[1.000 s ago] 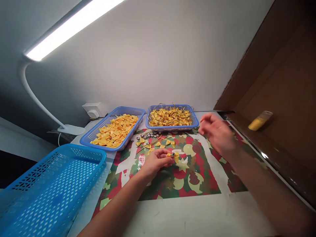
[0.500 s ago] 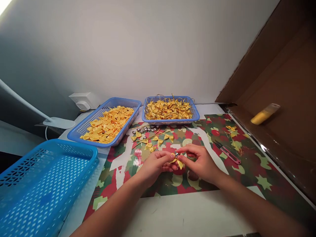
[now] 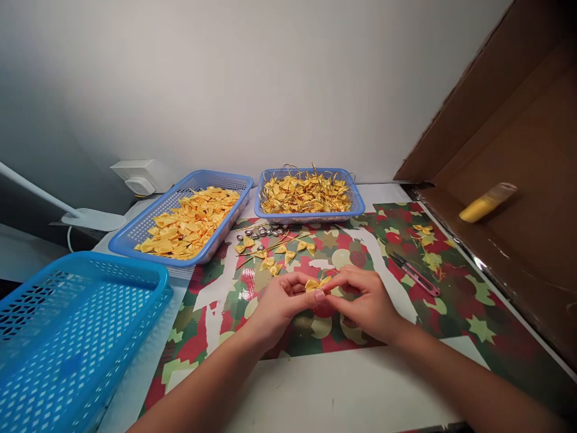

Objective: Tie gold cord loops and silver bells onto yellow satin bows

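My left hand point(image 3: 282, 302) and my right hand point(image 3: 363, 300) meet over the patterned mat point(image 3: 455, 300), both pinching one small yellow ribbon bow point(image 3: 316, 283) between fingertips. Just beyond the hands lie several loose yellow bows point(image 3: 274, 255) with gold cords and a row of small silver bells point(image 3: 264, 231). Behind them stand a blue basket of plain yellow bows point(image 3: 189, 219) and a blue basket of bows with gold cords point(image 3: 309, 193).
A large empty blue basket point(image 3: 76, 337) sits at the near left. Small pink-handled snips point(image 3: 415, 275) lie on the mat to the right. A brown cardboard wall point(image 3: 509, 180) with a yellow tube point(image 3: 487, 202) lines the right side. A lamp base point(image 3: 92, 219) and a wall socket point(image 3: 139, 177) are at the back left.
My right hand came down from near the far basket and joined my left hand on the bow. The view tipped downward, so the lamp head left the picture.
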`<state>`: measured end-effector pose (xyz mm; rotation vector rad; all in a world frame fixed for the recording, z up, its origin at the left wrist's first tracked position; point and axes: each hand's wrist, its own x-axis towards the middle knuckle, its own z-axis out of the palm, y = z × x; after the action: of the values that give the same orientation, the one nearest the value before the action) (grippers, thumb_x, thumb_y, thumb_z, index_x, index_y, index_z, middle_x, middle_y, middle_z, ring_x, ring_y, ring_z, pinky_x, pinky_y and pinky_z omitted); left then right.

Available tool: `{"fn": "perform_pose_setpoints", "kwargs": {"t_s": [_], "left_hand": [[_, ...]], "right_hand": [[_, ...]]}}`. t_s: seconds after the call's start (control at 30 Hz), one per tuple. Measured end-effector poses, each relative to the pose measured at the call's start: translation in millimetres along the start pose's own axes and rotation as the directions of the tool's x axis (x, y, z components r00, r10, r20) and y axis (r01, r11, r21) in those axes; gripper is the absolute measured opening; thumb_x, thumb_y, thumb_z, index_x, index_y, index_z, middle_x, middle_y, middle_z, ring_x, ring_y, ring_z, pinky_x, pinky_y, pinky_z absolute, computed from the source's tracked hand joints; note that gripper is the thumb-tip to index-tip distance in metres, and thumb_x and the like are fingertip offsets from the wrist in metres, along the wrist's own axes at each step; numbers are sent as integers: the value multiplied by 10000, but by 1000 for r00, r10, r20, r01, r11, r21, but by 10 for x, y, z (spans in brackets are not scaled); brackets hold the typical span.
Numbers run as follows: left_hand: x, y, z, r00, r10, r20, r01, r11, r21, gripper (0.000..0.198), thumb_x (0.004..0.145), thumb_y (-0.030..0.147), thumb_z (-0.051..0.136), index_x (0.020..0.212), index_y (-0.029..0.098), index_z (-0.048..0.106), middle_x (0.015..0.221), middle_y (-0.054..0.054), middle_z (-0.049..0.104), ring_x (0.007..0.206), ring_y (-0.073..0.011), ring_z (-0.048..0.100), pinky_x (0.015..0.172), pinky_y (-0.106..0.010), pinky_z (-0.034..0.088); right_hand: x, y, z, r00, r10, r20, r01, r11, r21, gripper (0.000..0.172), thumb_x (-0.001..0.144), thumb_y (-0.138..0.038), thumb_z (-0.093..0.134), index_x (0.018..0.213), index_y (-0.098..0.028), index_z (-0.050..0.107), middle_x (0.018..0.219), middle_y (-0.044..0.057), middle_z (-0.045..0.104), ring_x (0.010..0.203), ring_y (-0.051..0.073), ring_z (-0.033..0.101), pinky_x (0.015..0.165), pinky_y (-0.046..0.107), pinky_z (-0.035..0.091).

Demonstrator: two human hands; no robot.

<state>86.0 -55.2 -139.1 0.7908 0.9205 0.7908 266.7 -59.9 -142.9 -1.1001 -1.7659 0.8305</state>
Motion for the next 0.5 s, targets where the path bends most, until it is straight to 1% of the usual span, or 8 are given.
{"fn": "perform_pose_setpoints", "kwargs": {"t_s": [0.1, 0.13, 0.2, 0.27, 0.3, 0.37, 0.43, 0.5], "left_hand": [[-20, 11, 24, 999, 37, -20, -36, 999, 39, 281, 599, 246, 849, 751, 133, 641, 708, -6, 674, 652, -87, 606, 637, -186, 475], [-25, 11, 35, 999, 46, -21, -45, 998, 48, 275, 601, 234, 843, 745, 136, 630, 713, -3, 672, 651, -87, 603, 637, -190, 476], [-29, 3, 57, 998, 65, -5, -65, 996, 68, 260, 610, 218, 823, 735, 142, 608, 704, 6, 658, 635, -82, 586, 619, -191, 470], [-32, -9, 74, 995, 101, 28, -103, 990, 92, 236, 624, 205, 788, 738, 149, 589, 704, 13, 639, 632, -84, 574, 594, -191, 461], [-36, -14, 80, 991, 129, 47, -133, 984, 115, 217, 633, 196, 765, 742, 153, 583, 707, 15, 630, 635, -87, 569, 585, -192, 458], [-56, -21, 86, 975, 192, 108, -211, 956, 205, 157, 654, 161, 703, 744, 161, 574, 710, 15, 614, 646, -94, 563, 591, -202, 460], [-94, -32, 90, 944, 260, 205, -320, 874, 365, 107, 665, 105, 631, 729, 165, 571, 705, 12, 604, 655, -99, 553, 612, -212, 464], [-150, -62, 98, 889, 301, 345, -450, 717, 532, 134, 655, 56, 575, 727, 169, 574, 697, 11, 598, 643, -97, 538, 600, -205, 452]], "right_hand": [[79, 38, -151, 978, 203, 47, -208, 957, 203, 172, 756, -274, 706, 922, -234, 691, 669, -19, 544, 587, 116, 451, 530, 241, 371], [115, 44, -209, 968, 248, 40, -248, 919, 306, 153, 796, -310, 662, 927, -233, 681, 665, -20, 511, 582, 114, 436, 531, 240, 371], [198, 42, -330, 952, 307, 7, -268, 817, 511, 152, 845, -344, 594, 873, -218, 674, 676, -7, 479, 600, 116, 432, 550, 243, 389], [290, 33, -461, 939, 341, -48, -229, 723, 652, 121, 831, -302, 608, 803, -202, 670, 644, -11, 427, 586, 108, 405, 543, 228, 396], [338, 32, -533, 929, 357, -96, -195, 694, 694, 93, 821, -266, 618, 780, -197, 665, 623, -20, 391, 566, 100, 383, 525, 212, 390], [441, 48, -687, 896, 387, -219, -110, 670, 735, 82, 828, -206, 608, 759, -189, 649, 591, -38, 329, 519, 84, 333, 475, 176, 355], [552, 83, -836, 861, 407, -305, -46, 660, 750, 117, 862, -180, 570, 767, -185, 636, 567, -51, 289, 474, 73, 277, 427, 150, 309], [669, 121, -946, 837, 439, -328, -40, 645, 763, 157, 894, -159, 524, 770, -186, 618, 536, -64, 255, 440, 69, 232, 395, 135, 268]]}}
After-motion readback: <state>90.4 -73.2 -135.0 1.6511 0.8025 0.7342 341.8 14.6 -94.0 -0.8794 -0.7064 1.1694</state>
